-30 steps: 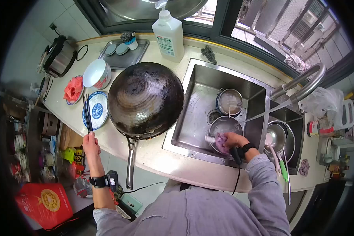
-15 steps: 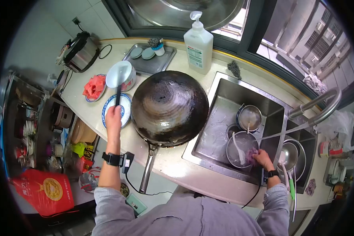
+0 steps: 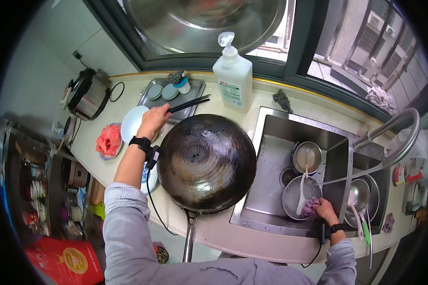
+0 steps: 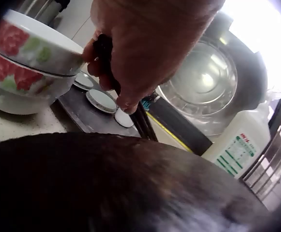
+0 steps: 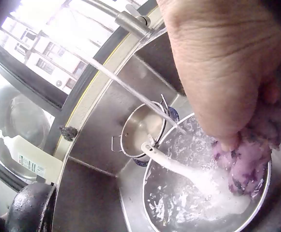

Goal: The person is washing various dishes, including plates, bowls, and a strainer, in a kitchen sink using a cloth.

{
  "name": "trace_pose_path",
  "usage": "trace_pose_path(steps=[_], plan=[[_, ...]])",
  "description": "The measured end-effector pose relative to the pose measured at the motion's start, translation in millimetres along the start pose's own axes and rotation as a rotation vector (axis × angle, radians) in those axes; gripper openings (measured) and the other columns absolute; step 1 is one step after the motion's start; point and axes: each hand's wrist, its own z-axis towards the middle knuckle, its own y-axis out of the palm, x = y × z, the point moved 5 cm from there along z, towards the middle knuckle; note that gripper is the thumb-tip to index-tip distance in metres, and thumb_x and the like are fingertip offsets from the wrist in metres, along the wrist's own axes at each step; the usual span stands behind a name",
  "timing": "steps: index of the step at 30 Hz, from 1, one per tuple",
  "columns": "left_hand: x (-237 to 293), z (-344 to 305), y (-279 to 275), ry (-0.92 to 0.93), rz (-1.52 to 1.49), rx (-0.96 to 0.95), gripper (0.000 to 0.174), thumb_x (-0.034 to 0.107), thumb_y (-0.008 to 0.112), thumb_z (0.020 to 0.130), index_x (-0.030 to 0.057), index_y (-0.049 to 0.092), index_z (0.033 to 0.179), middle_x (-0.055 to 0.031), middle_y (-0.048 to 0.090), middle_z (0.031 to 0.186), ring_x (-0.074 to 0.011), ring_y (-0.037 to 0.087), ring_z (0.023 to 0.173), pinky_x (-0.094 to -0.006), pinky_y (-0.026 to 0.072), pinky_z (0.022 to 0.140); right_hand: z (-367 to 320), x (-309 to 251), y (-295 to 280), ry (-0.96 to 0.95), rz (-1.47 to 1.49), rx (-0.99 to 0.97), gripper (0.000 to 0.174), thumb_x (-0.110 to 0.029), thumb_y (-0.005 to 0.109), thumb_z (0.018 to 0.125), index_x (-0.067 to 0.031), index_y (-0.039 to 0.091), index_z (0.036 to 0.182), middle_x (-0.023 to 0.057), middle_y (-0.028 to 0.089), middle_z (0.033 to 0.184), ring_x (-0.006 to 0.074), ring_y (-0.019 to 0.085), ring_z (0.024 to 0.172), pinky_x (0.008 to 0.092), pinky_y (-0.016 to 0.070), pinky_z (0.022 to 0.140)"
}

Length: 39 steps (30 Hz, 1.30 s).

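Note:
My left hand (image 3: 152, 121) grips a bundle of dark chopsticks (image 3: 191, 104), their free ends pointing right, above the space between the wok (image 3: 207, 164) and the metal tray (image 3: 195, 91). Stacked flowered bowls (image 4: 34, 58) stand beside that hand. In the sink, my right hand (image 3: 326, 211) pinches a wet purple cloth (image 5: 249, 166) at the rim of a round metal basin (image 5: 145, 193). Water fills the basin, and a white spoon (image 5: 172, 165) leans in it. A stream from the faucet (image 3: 406, 137) runs into it. Behind stands a small two-handled pot (image 5: 143, 129) of cloudy liquid.
The wok lies upside down, its handle (image 3: 189, 237) sticking out over the counter's front edge. Left of it are a blue-patterned plate (image 3: 150, 176) and a dish of red fruit pieces (image 3: 109, 140). A pump bottle (image 3: 234, 78) stands behind. Ladles (image 3: 359, 194) lie in the right basin.
My left hand has moved from the plate forward and right with the chopsticks, now beyond the bowls near the tray. My right hand stays at the basin with the cloth.

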Motion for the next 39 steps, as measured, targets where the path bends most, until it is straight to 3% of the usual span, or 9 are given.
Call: trace_pose_path(steps=[5, 13, 19, 22, 29, 30, 32, 35, 39], plan=[[-16, 42, 30, 0.190, 0.284, 0.104, 0.014, 0.015, 0.044, 0.077, 0.0100, 0.050, 0.089, -0.0095, 0.059, 0.086, -0.0278, 0.052, 0.087, -0.0439, 0.0368, 0.069, 6, 8, 7, 0.018, -0.025, -0.007, 0.031, -0.024, 0.058, 0.070, 0.0000, 0.057, 0.089, 0.0216, 0.057, 0.092, 0.0350, 0.053, 0.091, 0.0401, 0.0419, 0.079], [-37, 57, 52, 0.031, 0.318, -0.203, 0.029, 0.019, 0.055, 0.072, 0.0092, 0.051, 0.099, -0.0116, 0.055, 0.099, -0.0287, 0.049, 0.098, -0.0404, 0.0400, 0.080, 6, -6, 2, 0.075, 0.008, -0.046, 0.033, -0.026, 0.059, 0.071, -0.0041, 0.056, 0.096, 0.0196, 0.058, 0.092, 0.0341, 0.054, 0.090, 0.0393, 0.0428, 0.078], [-38, 63, 21, 0.106, -0.050, -0.101, 0.049, 0.016, 0.061, 0.069, 0.0073, 0.046, 0.115, -0.0173, 0.051, 0.111, -0.0332, 0.047, 0.104, -0.0382, 0.0373, 0.088, 17, -7, -12, 0.125, 0.144, 0.099, 0.035, -0.026, 0.057, 0.073, -0.0040, 0.052, 0.101, 0.0198, 0.055, 0.100, 0.0345, 0.052, 0.096, 0.0405, 0.0408, 0.082], [-20, 53, -30, 0.085, -0.301, -0.027, 0.042, 0.014, 0.057, 0.076, 0.0050, 0.046, 0.115, -0.0143, 0.052, 0.112, -0.0235, 0.049, 0.104, -0.0314, 0.0379, 0.087, 18, -18, -9, 0.015, 0.133, 0.085, 0.045, -0.022, 0.058, 0.073, -0.0024, 0.041, 0.109, 0.0216, 0.055, 0.098, 0.0352, 0.052, 0.094, 0.0408, 0.0413, 0.080], [219, -84, -144, 0.303, -0.726, -0.130, 0.027, 0.010, 0.054, 0.079, 0.0002, 0.055, 0.104, -0.0101, 0.059, 0.098, -0.0165, 0.056, 0.085, -0.0273, 0.0429, 0.076, 22, -28, -2, -0.214, -0.024, 0.015, 0.056, -0.013, 0.061, 0.070, 0.0013, 0.028, 0.113, 0.0228, 0.056, 0.092, 0.0363, 0.054, 0.089, 0.0411, 0.0428, 0.075], [265, -101, -139, 0.505, -0.612, -0.150, 0.022, 0.009, 0.054, 0.077, 0.0009, 0.057, 0.097, -0.0101, 0.061, 0.090, -0.0205, 0.059, 0.080, -0.0292, 0.0452, 0.072, 25, -24, 0, -0.250, -0.024, 0.060, 0.054, -0.017, 0.059, 0.072, 0.0000, 0.031, 0.114, 0.0223, 0.057, 0.090, 0.0361, 0.054, 0.088, 0.0409, 0.0431, 0.075], [336, -122, -90, 0.775, -0.596, -0.272, 0.020, 0.013, 0.055, 0.075, 0.0038, 0.057, 0.093, -0.0147, 0.059, 0.088, -0.0305, 0.057, 0.081, -0.0351, 0.0460, 0.070, 24, -22, -2, -0.235, -0.015, 0.080, 0.051, -0.021, 0.057, 0.073, -0.0005, 0.033, 0.113, 0.0219, 0.057, 0.091, 0.0356, 0.055, 0.088, 0.0409, 0.0431, 0.075], [416, -143, 21, 1.005, -0.170, -0.470, 0.030, 0.013, 0.052, 0.076, 0.0039, 0.051, 0.105, -0.0105, 0.054, 0.107, -0.0291, 0.050, 0.097, -0.0344, 0.0441, 0.077, 12, -29, -21, -0.089, 0.008, 0.108, 0.043, -0.023, 0.056, 0.068, -0.0029, 0.047, 0.105, 0.0208, 0.058, 0.091, 0.0343, 0.056, 0.087, 0.0424, 0.0436, 0.075], [457, -149, 152, 1.224, 0.032, -0.172, 0.032, 0.015, 0.045, 0.079, 0.0080, 0.049, 0.110, -0.0056, 0.053, 0.107, -0.0257, 0.044, 0.107, -0.0382, 0.0402, 0.081, -1, -20, -32, -0.157, 0.055, 0.144, 0.032, -0.029, 0.060, 0.064, -0.0057, 0.059, 0.086, 0.0166, 0.060, 0.086, 0.0331, 0.056, 0.083, 0.0408, 0.0443, 0.072]])
